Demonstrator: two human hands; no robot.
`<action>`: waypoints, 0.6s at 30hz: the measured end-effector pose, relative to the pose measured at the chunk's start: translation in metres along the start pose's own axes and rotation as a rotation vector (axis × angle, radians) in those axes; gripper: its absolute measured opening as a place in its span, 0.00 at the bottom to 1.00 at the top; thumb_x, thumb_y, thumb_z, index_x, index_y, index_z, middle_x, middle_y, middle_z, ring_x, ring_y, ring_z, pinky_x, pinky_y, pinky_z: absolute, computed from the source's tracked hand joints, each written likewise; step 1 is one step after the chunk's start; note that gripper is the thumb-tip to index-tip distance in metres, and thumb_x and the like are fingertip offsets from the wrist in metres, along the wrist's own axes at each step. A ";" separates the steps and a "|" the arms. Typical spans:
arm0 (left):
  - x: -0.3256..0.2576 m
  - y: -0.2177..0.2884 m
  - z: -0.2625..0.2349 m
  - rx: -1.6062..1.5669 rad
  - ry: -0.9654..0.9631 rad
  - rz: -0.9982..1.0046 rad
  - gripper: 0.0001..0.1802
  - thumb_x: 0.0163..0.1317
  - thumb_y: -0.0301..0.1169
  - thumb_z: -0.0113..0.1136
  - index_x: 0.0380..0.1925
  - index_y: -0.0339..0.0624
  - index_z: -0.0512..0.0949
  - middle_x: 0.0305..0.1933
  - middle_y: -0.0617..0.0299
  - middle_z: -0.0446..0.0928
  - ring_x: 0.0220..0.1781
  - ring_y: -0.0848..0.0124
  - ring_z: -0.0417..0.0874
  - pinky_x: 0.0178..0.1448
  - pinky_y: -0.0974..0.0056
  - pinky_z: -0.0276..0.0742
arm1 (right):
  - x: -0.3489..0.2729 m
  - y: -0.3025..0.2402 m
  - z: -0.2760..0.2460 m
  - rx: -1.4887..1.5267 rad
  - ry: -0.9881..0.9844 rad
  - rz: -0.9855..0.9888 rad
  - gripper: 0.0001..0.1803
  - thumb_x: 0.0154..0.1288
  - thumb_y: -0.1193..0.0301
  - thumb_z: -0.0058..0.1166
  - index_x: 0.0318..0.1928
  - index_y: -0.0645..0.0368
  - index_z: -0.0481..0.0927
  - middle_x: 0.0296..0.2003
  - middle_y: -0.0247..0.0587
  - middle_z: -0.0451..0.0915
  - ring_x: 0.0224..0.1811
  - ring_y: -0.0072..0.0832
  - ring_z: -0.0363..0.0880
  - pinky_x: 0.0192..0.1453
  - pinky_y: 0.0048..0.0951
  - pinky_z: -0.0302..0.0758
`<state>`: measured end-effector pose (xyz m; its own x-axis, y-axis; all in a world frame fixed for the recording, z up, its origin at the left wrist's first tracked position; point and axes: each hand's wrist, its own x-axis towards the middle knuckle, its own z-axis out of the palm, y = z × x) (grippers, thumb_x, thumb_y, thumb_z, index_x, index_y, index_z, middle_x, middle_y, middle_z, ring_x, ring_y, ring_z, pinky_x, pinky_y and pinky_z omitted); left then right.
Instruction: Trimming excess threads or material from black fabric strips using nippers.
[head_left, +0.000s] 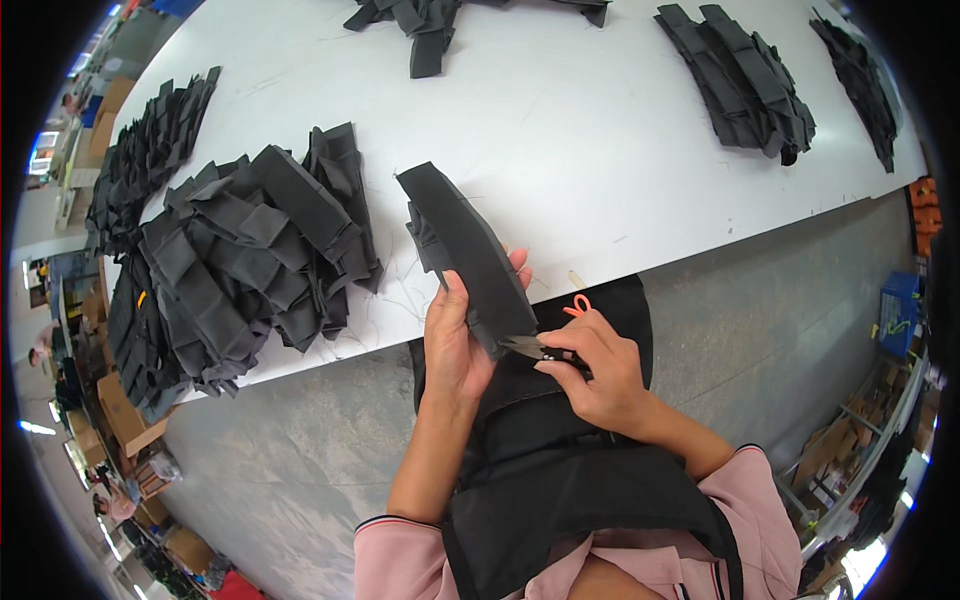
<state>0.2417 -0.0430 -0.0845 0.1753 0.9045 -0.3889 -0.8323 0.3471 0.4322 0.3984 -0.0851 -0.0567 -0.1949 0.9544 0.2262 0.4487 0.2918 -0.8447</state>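
Note:
Fingers and thumb of my left hand [455, 345] are wrapped round a folded black fabric strip [468, 245], which slants up and away over the table's near edge. My right hand [608, 372] grips a pair of thread snips [525, 347] with an orange loop at its top. The blades touch or lie very near the strip's lower end; whether they have closed on a thread is too small to tell. Just left of the strip lies a large heap of similar black fabric pieces [255, 240] on the white table [570, 150].
More black pieces lie in a pile [160, 140] at far left, a group [430, 35] at the back, and two piles [740, 85] at right. Loose threads dot the tabletop. A black apron [600, 490] covers my lap. A blue crate [898, 312] and shelving stand at right.

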 end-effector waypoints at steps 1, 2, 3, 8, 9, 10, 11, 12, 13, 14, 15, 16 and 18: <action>0.000 -0.001 0.001 -0.001 -0.003 -0.002 0.26 0.70 0.43 0.43 0.55 0.29 0.63 0.55 0.46 0.71 0.61 0.54 0.72 0.66 0.51 0.70 | 0.000 0.001 0.001 -0.003 0.002 0.001 0.16 0.46 0.81 0.65 0.38 0.61 0.78 0.27 0.41 0.73 0.24 0.32 0.74 0.27 0.27 0.72; 0.000 -0.002 0.002 -0.015 0.013 -0.004 0.26 0.70 0.43 0.42 0.56 0.29 0.63 0.55 0.47 0.71 0.61 0.54 0.72 0.66 0.51 0.70 | 0.001 0.004 0.004 -0.020 -0.016 -0.021 0.15 0.46 0.79 0.64 0.38 0.60 0.78 0.27 0.40 0.72 0.23 0.33 0.73 0.25 0.27 0.70; 0.001 -0.002 0.002 -0.028 0.030 0.000 0.26 0.70 0.43 0.41 0.56 0.29 0.63 0.55 0.48 0.71 0.61 0.53 0.71 0.66 0.51 0.69 | 0.002 0.005 0.006 -0.034 -0.037 -0.045 0.14 0.47 0.77 0.64 0.38 0.59 0.78 0.26 0.39 0.71 0.22 0.33 0.73 0.24 0.28 0.69; 0.000 -0.001 0.001 -0.031 0.020 -0.004 0.26 0.70 0.42 0.40 0.56 0.29 0.63 0.56 0.49 0.70 0.62 0.53 0.71 0.66 0.50 0.69 | 0.001 -0.001 0.003 -0.028 0.005 -0.053 0.13 0.48 0.77 0.64 0.37 0.58 0.78 0.26 0.37 0.71 0.21 0.32 0.72 0.23 0.28 0.68; 0.001 -0.001 0.002 -0.034 0.003 0.008 0.26 0.70 0.42 0.40 0.56 0.28 0.63 0.56 0.49 0.70 0.62 0.54 0.70 0.66 0.50 0.69 | 0.003 -0.001 0.003 -0.029 -0.023 -0.024 0.13 0.48 0.77 0.64 0.36 0.58 0.78 0.26 0.37 0.71 0.21 0.32 0.72 0.23 0.28 0.68; 0.001 -0.001 0.002 -0.034 0.000 0.007 0.26 0.70 0.42 0.40 0.56 0.28 0.63 0.56 0.49 0.70 0.62 0.54 0.70 0.66 0.50 0.69 | 0.003 0.000 0.001 -0.031 -0.021 -0.025 0.13 0.48 0.77 0.64 0.36 0.58 0.78 0.26 0.37 0.71 0.21 0.32 0.72 0.23 0.28 0.68; 0.001 -0.001 0.002 -0.038 -0.003 -0.007 0.26 0.70 0.42 0.41 0.57 0.28 0.62 0.56 0.49 0.70 0.62 0.54 0.70 0.66 0.51 0.69 | 0.003 0.000 -0.002 -0.037 -0.043 -0.015 0.12 0.49 0.77 0.63 0.37 0.58 0.78 0.27 0.37 0.71 0.21 0.32 0.72 0.23 0.27 0.68; 0.000 -0.001 0.002 -0.041 -0.003 -0.019 0.27 0.70 0.42 0.42 0.57 0.28 0.62 0.56 0.49 0.70 0.62 0.55 0.70 0.66 0.51 0.69 | 0.004 0.000 -0.004 -0.039 -0.068 -0.007 0.12 0.50 0.76 0.63 0.37 0.59 0.78 0.27 0.37 0.71 0.21 0.32 0.73 0.24 0.27 0.69; -0.001 -0.001 0.001 -0.040 -0.002 -0.016 0.27 0.70 0.42 0.42 0.57 0.28 0.62 0.56 0.49 0.70 0.62 0.55 0.70 0.66 0.51 0.69 | 0.007 0.000 -0.005 -0.037 -0.068 -0.009 0.12 0.50 0.76 0.63 0.37 0.59 0.78 0.27 0.37 0.71 0.21 0.32 0.73 0.24 0.27 0.69; -0.002 0.000 0.000 0.005 -0.016 0.003 0.26 0.70 0.41 0.42 0.58 0.29 0.62 0.57 0.49 0.70 0.62 0.56 0.71 0.65 0.53 0.69 | 0.012 -0.001 -0.007 -0.010 -0.033 0.013 0.12 0.50 0.77 0.62 0.37 0.59 0.78 0.27 0.38 0.71 0.21 0.31 0.73 0.24 0.27 0.69; -0.002 0.000 -0.001 0.049 -0.035 0.017 0.26 0.70 0.41 0.43 0.58 0.29 0.62 0.58 0.49 0.70 0.61 0.58 0.71 0.65 0.54 0.69 | 0.017 0.000 -0.009 0.012 0.006 0.037 0.12 0.51 0.77 0.62 0.38 0.59 0.77 0.28 0.38 0.71 0.21 0.29 0.73 0.24 0.27 0.69; -0.003 0.000 -0.001 0.049 -0.040 0.016 0.26 0.70 0.41 0.43 0.58 0.29 0.62 0.58 0.49 0.70 0.61 0.58 0.71 0.65 0.54 0.69 | 0.022 0.004 -0.009 0.010 -0.011 0.045 0.12 0.50 0.77 0.62 0.38 0.59 0.77 0.28 0.38 0.70 0.21 0.28 0.72 0.24 0.26 0.68; -0.006 0.001 -0.001 0.104 -0.005 0.009 0.25 0.70 0.39 0.43 0.59 0.31 0.62 0.59 0.50 0.69 0.60 0.62 0.72 0.64 0.58 0.69 | 0.028 0.006 -0.007 0.024 -0.024 0.068 0.12 0.50 0.77 0.62 0.38 0.59 0.77 0.29 0.38 0.69 0.22 0.28 0.72 0.24 0.26 0.68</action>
<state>0.2391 -0.0482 -0.0825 0.1706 0.9088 -0.3809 -0.7750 0.3625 0.5177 0.4016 -0.0559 -0.0517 -0.1852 0.9702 0.1561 0.4405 0.2240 -0.8694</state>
